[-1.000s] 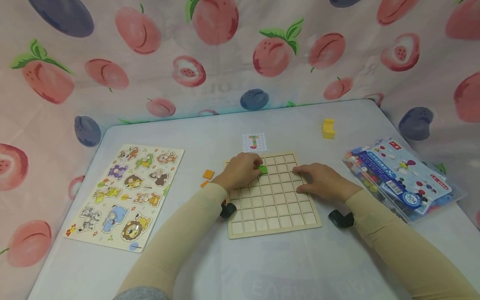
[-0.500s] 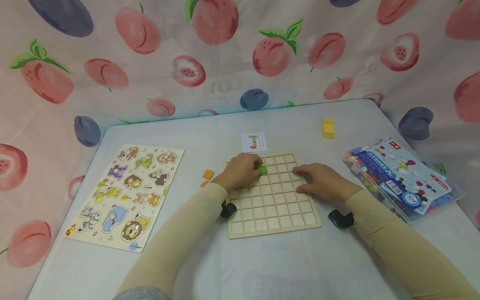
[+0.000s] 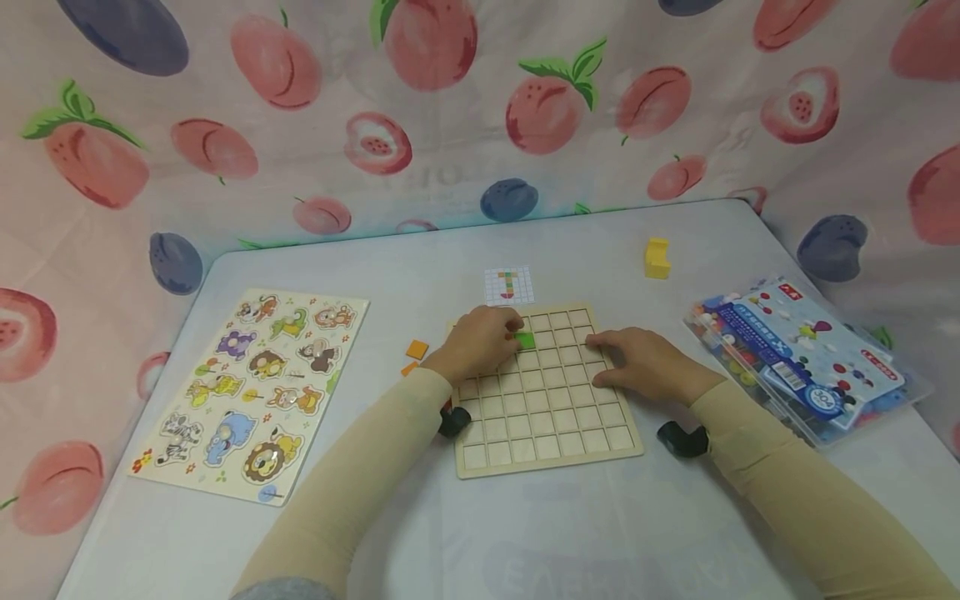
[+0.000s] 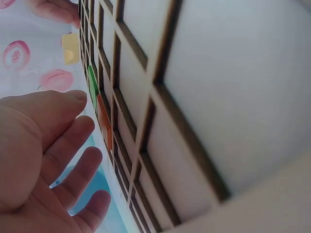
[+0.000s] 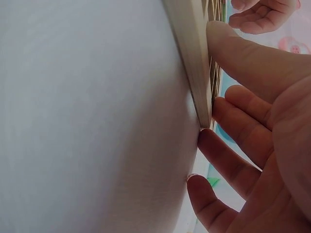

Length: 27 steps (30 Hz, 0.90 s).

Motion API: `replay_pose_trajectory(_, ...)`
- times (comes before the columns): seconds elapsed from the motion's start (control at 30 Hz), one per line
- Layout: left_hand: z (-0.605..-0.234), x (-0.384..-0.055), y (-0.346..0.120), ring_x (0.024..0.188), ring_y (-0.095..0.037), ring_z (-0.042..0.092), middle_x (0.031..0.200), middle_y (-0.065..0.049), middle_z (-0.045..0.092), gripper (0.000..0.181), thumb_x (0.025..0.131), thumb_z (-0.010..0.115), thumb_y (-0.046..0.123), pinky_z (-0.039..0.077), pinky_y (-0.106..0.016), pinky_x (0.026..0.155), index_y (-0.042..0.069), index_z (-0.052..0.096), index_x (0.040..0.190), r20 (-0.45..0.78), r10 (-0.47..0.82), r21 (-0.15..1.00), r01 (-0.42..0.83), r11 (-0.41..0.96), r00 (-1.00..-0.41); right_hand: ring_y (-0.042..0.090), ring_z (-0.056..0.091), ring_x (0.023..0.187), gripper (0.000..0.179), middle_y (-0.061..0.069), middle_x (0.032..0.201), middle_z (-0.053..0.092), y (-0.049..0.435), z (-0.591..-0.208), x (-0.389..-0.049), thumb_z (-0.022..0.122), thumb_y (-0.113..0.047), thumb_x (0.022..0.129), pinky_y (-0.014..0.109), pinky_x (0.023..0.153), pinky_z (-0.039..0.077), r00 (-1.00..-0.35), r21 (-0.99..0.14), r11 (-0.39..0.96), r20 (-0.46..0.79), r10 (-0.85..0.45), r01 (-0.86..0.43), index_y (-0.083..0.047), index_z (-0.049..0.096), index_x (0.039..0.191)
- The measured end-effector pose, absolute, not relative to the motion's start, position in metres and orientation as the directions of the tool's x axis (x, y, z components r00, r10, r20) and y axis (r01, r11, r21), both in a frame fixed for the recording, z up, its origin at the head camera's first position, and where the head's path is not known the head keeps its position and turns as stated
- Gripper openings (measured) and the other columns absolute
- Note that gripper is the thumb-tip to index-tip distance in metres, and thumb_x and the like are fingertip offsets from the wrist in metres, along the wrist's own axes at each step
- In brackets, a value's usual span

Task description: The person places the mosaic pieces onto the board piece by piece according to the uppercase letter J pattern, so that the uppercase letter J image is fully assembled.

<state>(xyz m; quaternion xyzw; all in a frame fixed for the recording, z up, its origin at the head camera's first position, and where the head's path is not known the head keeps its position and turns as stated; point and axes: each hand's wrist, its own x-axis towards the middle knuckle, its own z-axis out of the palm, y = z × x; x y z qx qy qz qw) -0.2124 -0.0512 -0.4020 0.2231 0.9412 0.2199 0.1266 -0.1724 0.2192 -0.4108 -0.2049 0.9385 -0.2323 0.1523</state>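
Note:
A square wooden grid board (image 3: 551,400) lies on the table. My left hand (image 3: 483,342) is over its upper left part, fingers loosely bent. Beside its fingertips a green tile (image 3: 524,341) sits in the grid. The left wrist view shows orange tiles (image 4: 104,119) in the grid right by the thumb and index finger, with nothing between those two. My right hand (image 3: 645,362) touches the board's right edge with thumb and fingers. In the right wrist view, the thumb (image 5: 233,46) lies along the board's rim (image 5: 194,63) and the other fingers are spread beside it.
Behind the board lies a small pattern card (image 3: 509,285). Loose orange tiles (image 3: 417,349) are left of it. An animal puzzle board (image 3: 300,310) lies at the left. A yellow block (image 3: 657,257) and a clear plastic box of coloured parts (image 3: 806,358) stand at the right.
The orange showing at my left fingertips beside the green tile has gone from the head view, and the left hand has shifted very slightly. The right hand has stayed put.

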Motion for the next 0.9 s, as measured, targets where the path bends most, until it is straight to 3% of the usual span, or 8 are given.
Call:
replay_pose_trajectory(0.27, -0.392, -0.209, -0.063, 0.121, -0.021, 0.054, 0.126, 0.000, 0.065, 0.032, 0.099, 0.057, 0.019, 0.046, -0.037, 0.101, 0.014, 0.066, 0.130, -0.182, 0.406, 0.493, 0.274, 0.825, -0.896, 0.045, 0.044, 0.133, 0.062, 0.024, 0.141, 0.053, 0.220, -0.411, -0.172, 0.077, -0.026, 0.089, 0.058, 0.110, 0.032, -0.871, -0.503, 0.805, -0.184, -0.455, -0.314, 0.001, 0.054, 0.140)
replay_pose_trajectory(0.57, -0.390, -0.211, -0.080, 0.123, -0.024, 0.054, 0.123, -0.001, 0.067, 0.031, 0.097, 0.064, 0.022, 0.044, -0.040, 0.104, 0.013, 0.068, 0.126, -0.160, 0.371, 0.490, 0.253, 0.834, -0.915, 0.045, 0.043, 0.134, 0.062, 0.024, 0.141, 0.053, 0.220, -0.411, -0.173, 0.076, -0.025, 0.090, 0.058, 0.110, 0.032, -0.867, -0.506, 0.802, -0.187, -0.461, -0.318, 0.002, 0.053, 0.141)
replay_pose_trajectory(0.9, -0.392, -0.206, -0.102, 0.124, -0.026, 0.051, 0.125, -0.004, 0.065, 0.030, 0.098, 0.062, 0.020, 0.040, -0.042, 0.108, 0.013, 0.069, 0.126, -0.159, 0.312, 0.491, 0.199, 0.848, -0.937, 0.045, 0.043, 0.134, 0.062, 0.023, 0.141, 0.053, 0.220, -0.412, -0.173, 0.077, -0.025, 0.089, 0.058, 0.110, 0.032, -0.866, -0.509, 0.795, -0.174, -0.469, -0.329, 0.001, 0.054, 0.140)
